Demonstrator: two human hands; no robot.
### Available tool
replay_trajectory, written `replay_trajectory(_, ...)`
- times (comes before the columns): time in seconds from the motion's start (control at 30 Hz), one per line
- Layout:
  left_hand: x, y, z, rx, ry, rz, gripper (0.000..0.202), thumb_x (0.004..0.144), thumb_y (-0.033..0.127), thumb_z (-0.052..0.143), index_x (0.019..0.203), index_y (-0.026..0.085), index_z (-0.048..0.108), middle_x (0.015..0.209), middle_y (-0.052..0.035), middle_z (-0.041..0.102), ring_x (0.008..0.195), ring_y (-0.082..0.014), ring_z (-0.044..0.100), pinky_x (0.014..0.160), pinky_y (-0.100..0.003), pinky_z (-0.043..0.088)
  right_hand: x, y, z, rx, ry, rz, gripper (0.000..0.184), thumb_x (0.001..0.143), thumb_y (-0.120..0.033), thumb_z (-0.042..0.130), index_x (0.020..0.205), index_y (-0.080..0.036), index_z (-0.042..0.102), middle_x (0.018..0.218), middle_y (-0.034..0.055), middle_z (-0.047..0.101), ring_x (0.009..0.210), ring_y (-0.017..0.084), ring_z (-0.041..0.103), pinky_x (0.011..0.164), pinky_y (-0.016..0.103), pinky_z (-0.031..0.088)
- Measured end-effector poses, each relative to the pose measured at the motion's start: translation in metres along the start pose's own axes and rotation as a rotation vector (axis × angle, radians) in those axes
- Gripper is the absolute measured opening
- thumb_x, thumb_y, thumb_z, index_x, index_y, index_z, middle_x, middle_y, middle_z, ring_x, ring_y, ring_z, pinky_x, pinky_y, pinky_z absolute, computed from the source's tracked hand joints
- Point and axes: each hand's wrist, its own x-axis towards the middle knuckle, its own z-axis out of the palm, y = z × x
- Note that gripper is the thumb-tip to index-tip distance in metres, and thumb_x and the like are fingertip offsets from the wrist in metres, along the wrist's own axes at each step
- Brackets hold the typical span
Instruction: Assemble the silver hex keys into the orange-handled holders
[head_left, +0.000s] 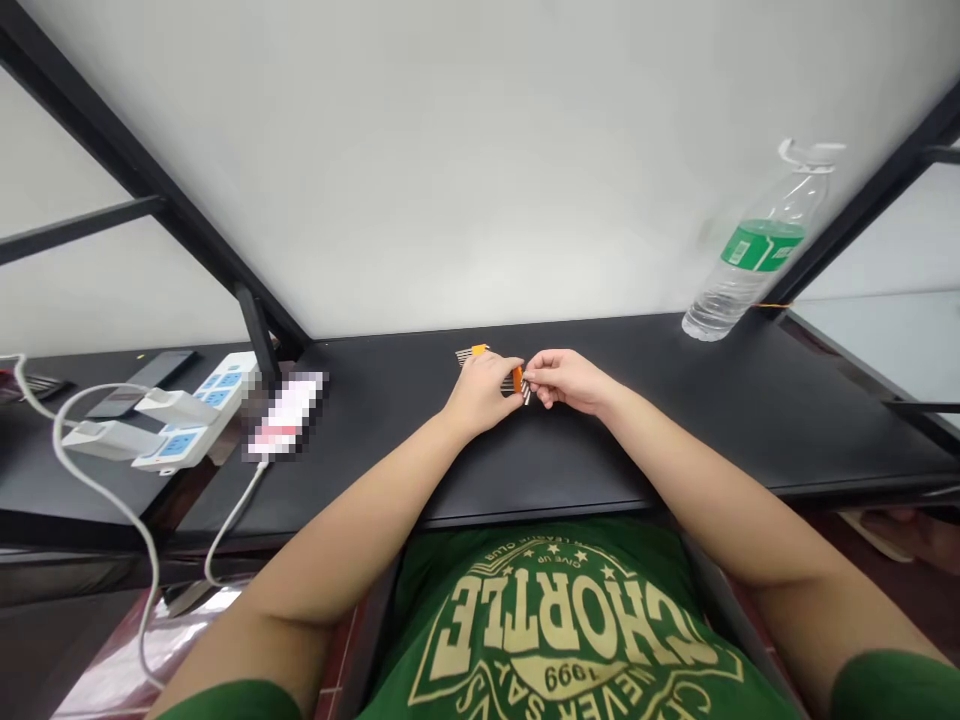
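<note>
Over the middle of the black tabletop, my left hand [484,393] is closed on a small orange plastic holder [517,379] from which several short metal rods stick out. My right hand [566,380] meets it from the right, thumb and fingers pinched together at the rod ends [527,393]. What lies between those right fingertips is too small to make out. Just behind my left hand, a yellow-orange piece [479,349] with thin metal rods shows on the tabletop, partly covered by the hand.
A large clear water bottle [750,255] with a green label stands at the back right. At the left lie a phone [285,415] on a white cable, a white power strip [202,410] with plugs, and a dark flat device [142,384]. Black metal frames [187,230] rise at both sides.
</note>
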Motion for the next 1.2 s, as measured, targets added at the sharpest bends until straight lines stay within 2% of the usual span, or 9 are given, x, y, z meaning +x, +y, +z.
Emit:
replay_trajectory(0.2, -0.001, -0.001, 0.002, -0.042, -0.005, 0.090, 0.040, 0.085, 0.021, 0.075, 0.125, 0.021, 0.070, 0.115, -0.0080, 0.077, 0.114, -0.0281, 0.068, 0.109, -0.046, 0.051, -0.002, -0.002, 0.001, -0.270, 0.006, -0.070, 0.037, 0.077, -0.045, 0.091, 0.080, -0.019, 0.064, 0.055, -0.0031, 0.064, 0.045, 0.011, 0.057, 0.045, 0.022, 0.052)
replay_trajectory(0.33, -0.001, -0.002, 0.003, -0.092, -0.037, 0.137, 0.039, 0.086, 0.020, 0.074, 0.124, 0.020, 0.070, 0.114, -0.0082, 0.077, 0.110, -0.0264, 0.067, 0.103, -0.042, 0.055, -0.003, -0.004, -0.006, -0.459, 0.006, -0.058, 0.032, 0.085, -0.045, 0.084, 0.081, -0.021, 0.064, 0.058, -0.0030, 0.064, 0.049, 0.013, 0.059, 0.050, 0.024, 0.052)
replay_trajectory(0.5, 0.000, -0.008, 0.005, -0.100, -0.081, 0.114, 0.050, 0.085, 0.019, 0.075, 0.134, 0.023, 0.067, 0.123, -0.0081, 0.076, 0.115, -0.0275, 0.068, 0.108, -0.045, 0.054, -0.005, -0.008, -0.023, -0.976, 0.052, -0.164, 0.029, 0.098, -0.048, 0.070, 0.085, -0.022, 0.074, 0.080, 0.0015, 0.071, 0.069, 0.016, 0.064, 0.065, 0.027, 0.048)
replay_trajectory(0.57, 0.000, -0.010, 0.006, -0.092, -0.088, 0.106, 0.052, 0.085, 0.019, 0.074, 0.136, 0.023, 0.067, 0.124, -0.0081, 0.076, 0.117, -0.0278, 0.068, 0.110, -0.045, 0.053, -0.002, -0.006, -0.032, -1.173, 0.151, -0.234, 0.023, 0.098, -0.041, 0.072, 0.089, -0.021, 0.076, 0.093, 0.0047, 0.072, 0.082, 0.018, 0.065, 0.075, 0.028, 0.048)
replay_trajectory(0.67, 0.001, -0.013, 0.006, -0.078, -0.088, 0.083, 0.055, 0.084, 0.018, 0.073, 0.139, 0.022, 0.067, 0.126, -0.0087, 0.075, 0.118, -0.0286, 0.068, 0.109, -0.045, 0.054, 0.004, 0.001, -0.043, -1.338, 0.274, -0.214, 0.013, 0.097, -0.028, 0.074, 0.105, -0.020, 0.078, 0.112, 0.0093, 0.069, 0.092, 0.020, 0.065, 0.083, 0.031, 0.049)
replay_trajectory(0.83, 0.002, -0.010, 0.003, -0.104, -0.082, 0.082, 0.059, 0.083, 0.018, 0.073, 0.141, 0.023, 0.066, 0.127, -0.0083, 0.076, 0.118, -0.0278, 0.068, 0.110, -0.046, 0.054, 0.014, 0.007, -0.036, -1.448, 0.215, -0.172, 0.010, 0.099, -0.019, 0.067, 0.101, -0.017, 0.076, 0.112, 0.0121, 0.069, 0.095, 0.021, 0.067, 0.089, 0.030, 0.050)
replay_trajectory(1.0, 0.000, -0.003, 0.001, -0.190, -0.059, -0.006, 0.075, 0.081, 0.019, 0.075, 0.153, 0.024, 0.056, 0.129, -0.0076, 0.075, 0.124, -0.0275, 0.067, 0.112, -0.045, 0.054, 0.007, -0.002, -0.012, -1.548, 0.106, -0.063, 0.009, 0.089, -0.014, 0.069, 0.081, -0.018, 0.071, 0.094, 0.0138, 0.074, 0.084, 0.025, 0.069, 0.074, 0.033, 0.047)
replay_trajectory(1.1, 0.000, -0.003, 0.001, -0.216, -0.050, -0.011, 0.067, 0.080, 0.019, 0.076, 0.145, 0.023, 0.061, 0.132, -0.0080, 0.074, 0.126, -0.0270, 0.067, 0.112, -0.044, 0.055, -0.002, -0.006, -0.009, -1.550, 0.078, -0.023, 0.015, 0.082, -0.015, 0.072, 0.070, -0.021, 0.064, 0.086, 0.0122, 0.074, 0.076, 0.025, 0.067, 0.066, 0.033, 0.043)
replay_trajectory(1.2, 0.000, -0.006, 0.001, -0.186, -0.043, -0.015, 0.056, 0.080, 0.019, 0.075, 0.135, 0.024, 0.066, 0.131, -0.0073, 0.074, 0.124, -0.0271, 0.067, 0.111, -0.042, 0.055, -0.009, -0.009, -0.014, -1.378, 0.107, -0.119, 0.013, 0.080, -0.015, 0.070, 0.075, -0.022, 0.060, 0.082, 0.0060, 0.073, 0.073, 0.021, 0.065, 0.065, 0.030, 0.042)
